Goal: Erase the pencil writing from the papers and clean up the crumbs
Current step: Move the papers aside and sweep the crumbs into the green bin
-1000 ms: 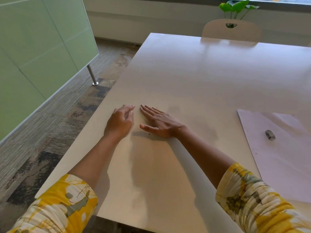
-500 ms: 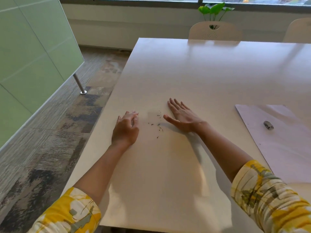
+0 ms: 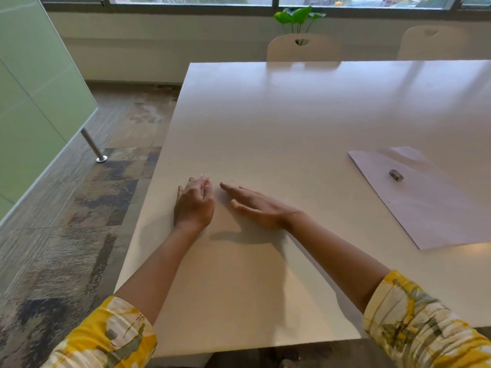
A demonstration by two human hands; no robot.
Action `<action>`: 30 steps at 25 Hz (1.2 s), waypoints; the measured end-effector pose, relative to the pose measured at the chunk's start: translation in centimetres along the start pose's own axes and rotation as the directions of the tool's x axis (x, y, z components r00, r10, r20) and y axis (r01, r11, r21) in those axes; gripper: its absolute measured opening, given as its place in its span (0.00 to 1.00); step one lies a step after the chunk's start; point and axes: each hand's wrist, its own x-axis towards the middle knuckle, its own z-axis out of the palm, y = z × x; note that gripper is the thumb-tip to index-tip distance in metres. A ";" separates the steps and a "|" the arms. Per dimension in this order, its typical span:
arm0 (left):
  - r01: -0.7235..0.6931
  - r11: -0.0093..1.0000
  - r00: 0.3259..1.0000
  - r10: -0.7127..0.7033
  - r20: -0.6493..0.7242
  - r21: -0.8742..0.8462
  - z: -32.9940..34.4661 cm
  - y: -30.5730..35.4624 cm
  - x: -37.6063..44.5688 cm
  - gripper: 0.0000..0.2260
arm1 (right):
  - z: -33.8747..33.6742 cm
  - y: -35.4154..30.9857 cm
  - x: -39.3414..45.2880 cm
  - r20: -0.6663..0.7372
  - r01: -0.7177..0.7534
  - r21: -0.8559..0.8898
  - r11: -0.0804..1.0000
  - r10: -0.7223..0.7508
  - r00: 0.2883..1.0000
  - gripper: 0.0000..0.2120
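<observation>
a wide white surface (image 3: 305,115) is taking up most of the view, with two pale chairs (image 3: 303,47) standing at its far edge. a large sheet of paper (image 3: 438,208) is lying flat toward the right side, well apart from both hands. the right hand (image 3: 259,205) is resting on its edge on the surface, fingers (image 3: 233,189) straight and together, holding nothing. just beside it, the left hand (image 3: 194,203) is lying near the left edge, fingers (image 3: 202,181) loosely cupped and holding nothing. a small grey eraser (image 3: 396,175) is sitting on the paper. a few tiny dark crumbs (image 3: 232,180) are showing just beyond the right fingertips.
</observation>
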 end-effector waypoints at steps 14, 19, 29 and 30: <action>-0.051 0.998 0.999 0.051 0.003 0.033 0.0 0.0 -0.3 0.21 | 1.3 -1.1 0.0 -0.149 -0.306 -0.307 0.901 0.272 0.951 0.45; -0.077 0.993 0.997 0.075 0.025 0.094 0.2 0.1 -0.6 0.23 | 1.0 -2.8 -1.0 -0.179 -0.239 0.212 0.948 0.278 0.944 0.34; 0.071 0.997 0.997 -0.072 0.020 0.037 1.3 1.5 0.8 0.24 | 0.2 -0.7 -4.3 -0.789 -0.111 0.289 0.951 0.303 0.535 0.11; 0.086 0.996 0.996 -0.086 0.015 0.006 1.4 1.9 1.0 0.24 | -0.1 -0.8 -4.3 -0.842 -0.113 0.254 0.961 0.277 0.464 0.08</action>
